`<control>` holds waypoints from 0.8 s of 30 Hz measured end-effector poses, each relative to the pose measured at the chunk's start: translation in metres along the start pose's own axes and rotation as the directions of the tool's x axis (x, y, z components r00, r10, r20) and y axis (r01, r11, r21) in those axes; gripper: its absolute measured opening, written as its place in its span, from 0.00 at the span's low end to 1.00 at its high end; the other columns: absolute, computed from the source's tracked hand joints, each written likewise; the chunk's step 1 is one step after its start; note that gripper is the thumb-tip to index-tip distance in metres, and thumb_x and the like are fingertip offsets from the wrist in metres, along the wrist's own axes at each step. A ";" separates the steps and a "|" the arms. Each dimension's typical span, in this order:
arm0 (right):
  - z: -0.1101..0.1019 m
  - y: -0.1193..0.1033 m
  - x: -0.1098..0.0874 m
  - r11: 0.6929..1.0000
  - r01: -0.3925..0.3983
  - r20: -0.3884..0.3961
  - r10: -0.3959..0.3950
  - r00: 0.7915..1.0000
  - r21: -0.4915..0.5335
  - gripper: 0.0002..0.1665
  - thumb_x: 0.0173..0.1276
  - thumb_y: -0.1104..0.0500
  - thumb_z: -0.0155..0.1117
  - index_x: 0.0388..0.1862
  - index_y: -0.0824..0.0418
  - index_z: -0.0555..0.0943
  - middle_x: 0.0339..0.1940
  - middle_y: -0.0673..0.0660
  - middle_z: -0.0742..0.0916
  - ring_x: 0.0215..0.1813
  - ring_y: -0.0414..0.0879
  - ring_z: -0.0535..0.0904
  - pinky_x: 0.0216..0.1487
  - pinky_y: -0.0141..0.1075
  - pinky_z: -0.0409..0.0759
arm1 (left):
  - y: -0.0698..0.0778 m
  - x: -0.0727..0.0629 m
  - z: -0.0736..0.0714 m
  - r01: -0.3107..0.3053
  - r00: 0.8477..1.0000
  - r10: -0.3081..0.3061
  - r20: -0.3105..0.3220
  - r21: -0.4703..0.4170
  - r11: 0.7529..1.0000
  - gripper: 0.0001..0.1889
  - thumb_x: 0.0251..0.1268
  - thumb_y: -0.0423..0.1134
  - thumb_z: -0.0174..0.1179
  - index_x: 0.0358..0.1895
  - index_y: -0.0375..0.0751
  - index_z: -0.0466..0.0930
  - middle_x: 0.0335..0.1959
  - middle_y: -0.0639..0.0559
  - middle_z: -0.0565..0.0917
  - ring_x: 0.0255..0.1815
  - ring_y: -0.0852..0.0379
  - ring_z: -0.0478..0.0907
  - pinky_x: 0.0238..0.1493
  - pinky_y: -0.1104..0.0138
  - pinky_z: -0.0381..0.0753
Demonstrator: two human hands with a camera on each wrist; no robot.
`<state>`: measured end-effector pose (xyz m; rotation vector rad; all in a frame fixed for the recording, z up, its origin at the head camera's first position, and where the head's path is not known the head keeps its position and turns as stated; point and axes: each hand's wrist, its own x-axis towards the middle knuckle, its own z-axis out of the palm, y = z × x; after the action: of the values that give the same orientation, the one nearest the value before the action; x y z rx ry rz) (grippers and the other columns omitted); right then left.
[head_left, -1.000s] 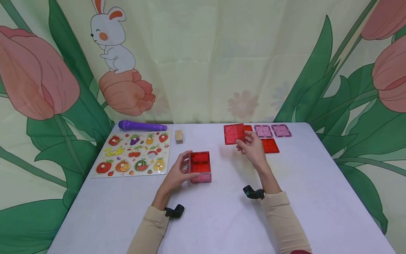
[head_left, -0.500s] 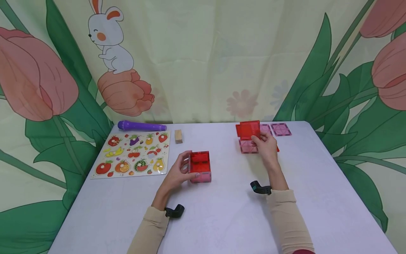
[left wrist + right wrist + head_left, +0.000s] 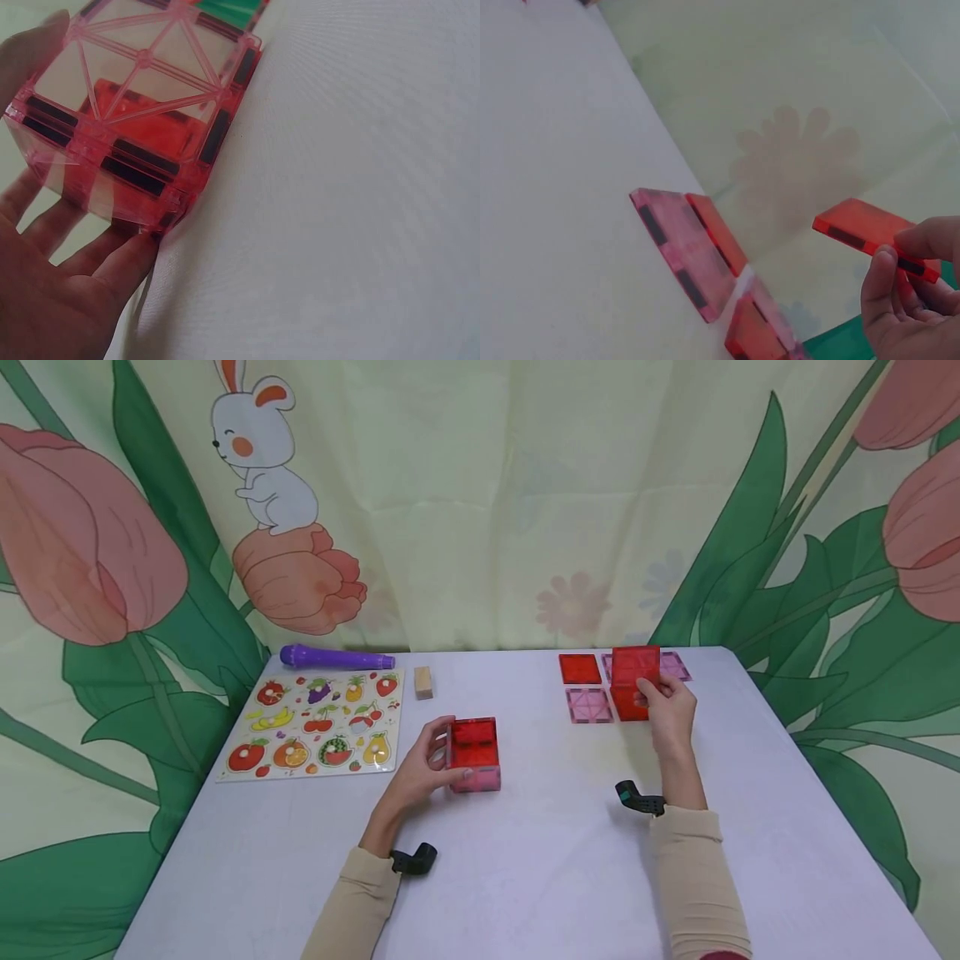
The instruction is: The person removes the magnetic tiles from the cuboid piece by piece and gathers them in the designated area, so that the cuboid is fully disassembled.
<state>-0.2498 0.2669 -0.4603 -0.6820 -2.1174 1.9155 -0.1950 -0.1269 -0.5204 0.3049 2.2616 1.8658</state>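
My left hand [image 3: 420, 770] grips the side of a small open-topped box of red and pink magnetic tiles [image 3: 476, 780] on the table, thumb at its front. In the left wrist view a pink wall of this box [image 3: 144, 57] faces the camera, with dark magnets along its edges. My right hand [image 3: 672, 717] pinches a red magnetic tile [image 3: 636, 662] by its edge, thumb against fingers. In the head view this tile overlaps another red tile [image 3: 628, 708] on the table. The right wrist view shows the held tile [image 3: 866, 225] raised and tilted.
Beside the right hand lie a red tile [image 3: 580, 669], a pink tile [image 3: 588, 706] and another pink tile [image 3: 675, 665], partly covered. On the left are a fruit puzzle board [image 3: 311, 727], a purple toy microphone [image 3: 337, 658] and a wooden block [image 3: 423, 682]. A curtain [image 3: 465, 527] hangs behind.
My right hand has moved rightward with the red tile over the tiles at the back. A pink tile now shows on the table where that hand was. The left hand and box have stayed put.
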 end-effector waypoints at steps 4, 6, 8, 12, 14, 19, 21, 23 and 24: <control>-0.009 0.001 0.004 0.999 -0.049 -0.034 0.050 0.998 0.016 0.35 0.72 0.46 0.63 0.74 0.55 0.68 0.42 0.45 0.81 0.41 0.38 0.78 0.40 0.16 0.79 | 0.001 0.000 0.000 -0.007 1.000 0.007 0.013 -0.004 1.000 0.48 0.54 0.42 0.76 0.77 0.56 0.56 0.77 0.52 0.61 0.79 0.44 0.59 0.75 0.50 0.67; -0.012 0.001 0.006 0.997 -0.072 -0.048 0.073 0.996 0.026 0.37 0.71 0.45 0.63 0.76 0.53 0.67 0.45 0.45 0.80 0.43 0.37 0.77 0.40 0.16 0.79 | 0.001 0.000 0.000 -0.003 1.000 0.004 0.014 -0.004 1.000 0.49 0.54 0.42 0.76 0.77 0.55 0.55 0.77 0.53 0.61 0.80 0.45 0.59 0.75 0.50 0.67; -0.015 0.002 0.009 0.994 -0.087 -0.062 0.091 0.994 0.058 0.39 0.70 0.45 0.64 0.77 0.51 0.66 0.51 0.47 0.80 0.43 0.37 0.77 0.40 0.16 0.79 | 0.001 0.000 0.000 -0.003 1.000 0.003 0.016 -0.005 1.000 0.49 0.55 0.41 0.75 0.78 0.54 0.55 0.77 0.52 0.61 0.80 0.45 0.59 0.75 0.49 0.67; -0.022 0.005 0.013 0.990 -0.098 -0.094 0.107 0.990 0.100 0.41 0.68 0.44 0.66 0.78 0.49 0.65 0.62 0.52 0.78 0.43 0.36 0.78 0.39 0.17 0.80 | 0.001 0.001 0.000 0.006 1.000 -0.006 0.020 -0.006 1.000 0.49 0.55 0.39 0.75 0.78 0.53 0.55 0.78 0.52 0.61 0.80 0.45 0.58 0.75 0.49 0.66; -0.024 0.006 0.014 0.991 -0.098 -0.112 0.107 0.988 0.087 0.41 0.68 0.43 0.66 0.77 0.49 0.65 0.64 0.53 0.78 0.43 0.36 0.79 0.39 0.17 0.80 | 0.001 0.001 0.000 0.013 1.000 -0.013 0.020 -0.007 1.000 0.48 0.56 0.38 0.74 0.78 0.54 0.54 0.78 0.51 0.60 0.80 0.45 0.58 0.76 0.49 0.66; -0.030 0.009 0.017 0.990 -0.101 -0.140 0.115 0.983 0.102 0.38 0.69 0.44 0.65 0.75 0.48 0.68 0.61 0.52 0.79 0.43 0.37 0.79 0.39 0.18 0.80 | 0.000 0.001 0.000 0.026 1.000 -0.026 0.016 -0.004 1.000 0.50 0.56 0.36 0.73 0.79 0.53 0.53 0.79 0.50 0.58 0.81 0.44 0.56 0.76 0.49 0.65; -0.033 0.011 0.020 0.987 -0.110 -0.145 0.127 0.981 0.119 0.38 0.68 0.44 0.65 0.75 0.47 0.68 0.60 0.51 0.79 0.42 0.36 0.79 0.39 0.18 0.80 | 0.000 0.001 0.000 0.027 1.000 -0.027 0.016 0.000 1.000 0.49 0.56 0.36 0.73 0.79 0.53 0.53 0.79 0.50 0.59 0.81 0.43 0.56 0.76 0.49 0.65; -0.035 0.013 0.023 0.985 -0.121 -0.152 0.139 0.979 0.123 0.39 0.67 0.44 0.66 0.75 0.47 0.68 0.60 0.52 0.79 0.41 0.35 0.79 0.38 0.18 0.80 | 0.001 0.001 0.000 0.024 1.000 -0.024 0.016 0.000 1.000 0.49 0.56 0.37 0.74 0.78 0.53 0.53 0.79 0.51 0.59 0.80 0.44 0.57 0.76 0.49 0.66; -0.036 0.013 0.024 0.984 -0.126 -0.156 0.145 0.977 0.127 0.39 0.66 0.43 0.66 0.75 0.48 0.68 0.60 0.52 0.79 0.41 0.35 0.79 0.38 0.18 0.80 | 0.001 0.001 -0.001 0.021 1.000 -0.021 0.016 -0.001 1.000 0.48 0.56 0.37 0.74 0.78 0.53 0.54 0.79 0.51 0.59 0.80 0.44 0.57 0.76 0.49 0.66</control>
<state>-0.2519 0.3107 -0.4721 -0.9469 -1.8882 1.9582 -0.1959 -0.1271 -0.5192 0.2939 2.2443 1.8474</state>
